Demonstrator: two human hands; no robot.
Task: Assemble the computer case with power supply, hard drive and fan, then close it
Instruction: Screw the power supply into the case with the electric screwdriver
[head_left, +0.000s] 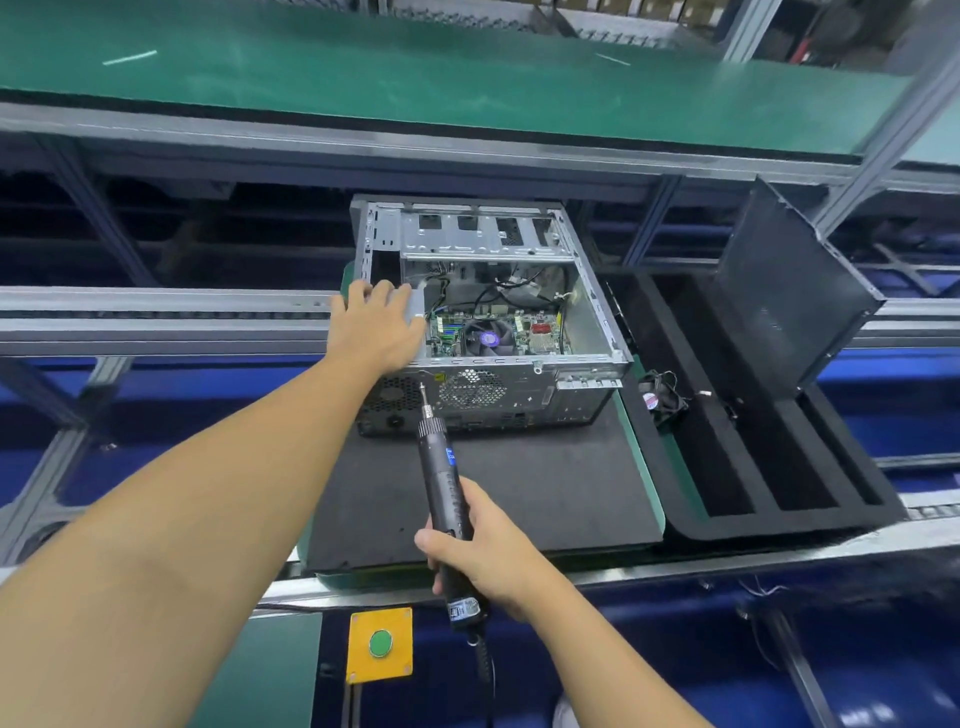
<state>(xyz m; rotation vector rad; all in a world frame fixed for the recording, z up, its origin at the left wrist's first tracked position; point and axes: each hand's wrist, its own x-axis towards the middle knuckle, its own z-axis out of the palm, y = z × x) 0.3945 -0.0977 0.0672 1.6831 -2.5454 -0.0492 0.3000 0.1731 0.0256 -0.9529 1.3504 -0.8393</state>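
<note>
1. Left hand (376, 325) lies flat, fingers spread, on the power supply (415, 306) in the near left corner of the open case (488, 312), pressing rather than gripping.
2. Screwdriver (441, 483) points up and away from the person; its long axis runs toward the rear panel (483, 395), with the tip at the panel's upper left, just below the left hand.
3. Right hand (475, 551) is wrapped around the screwdriver handle, nearer the person than the case.
4. Fan (662, 400) lies loose just right of the case.
5. Side panel (779, 291) leans in the foam tray (753, 467), farthest right.
</note>
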